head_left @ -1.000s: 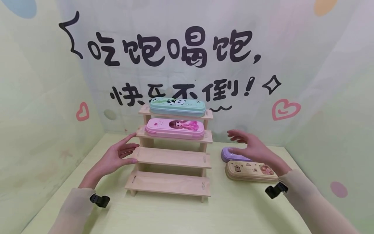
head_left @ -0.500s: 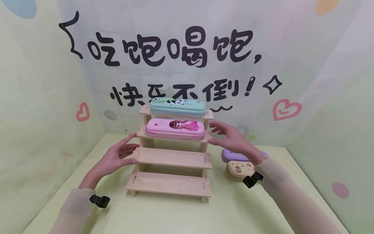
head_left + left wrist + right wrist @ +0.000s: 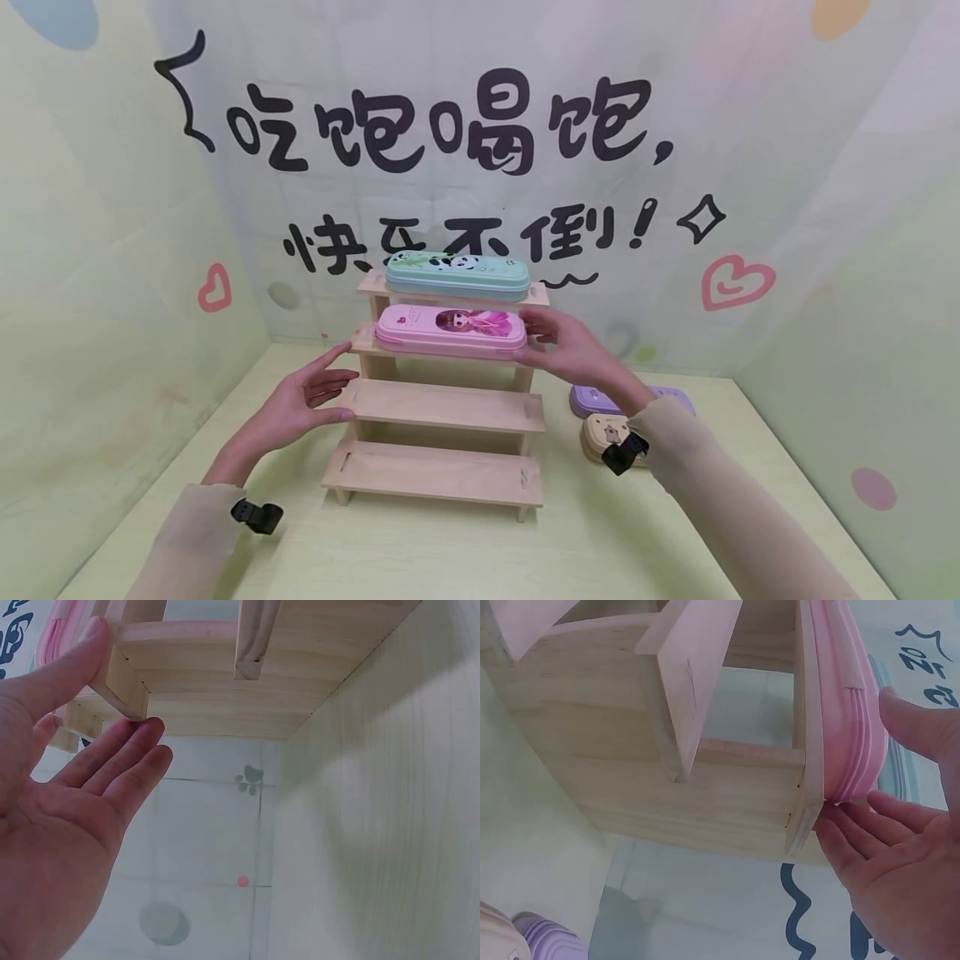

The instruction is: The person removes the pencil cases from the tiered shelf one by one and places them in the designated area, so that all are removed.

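A four-step wooden display stand (image 3: 442,404) stands on the table. On its second step from the top lies a pink zip pencil case (image 3: 408,323) with a girl printed on it. The top step bears a mint-green pencil case (image 3: 487,268) with pandas. My right hand (image 3: 566,346) is at the right end of the pink case, fingertips right at its end wall and the thumb near its edge in the right wrist view. At the stand's left side, my left hand (image 3: 288,408) touches the step ends with extended fingers and thumb.
A purple pencil case (image 3: 588,400) and a beige one (image 3: 596,432) lie on the table right of the stand, partly hidden by my right forearm. The two lower steps are bare. A printed cloth backdrop (image 3: 600,50) rises behind the stand.
My right hand has moved left from above the purple and beige cases to the right end of the pink pencil case. My left hand has stayed at the stand.
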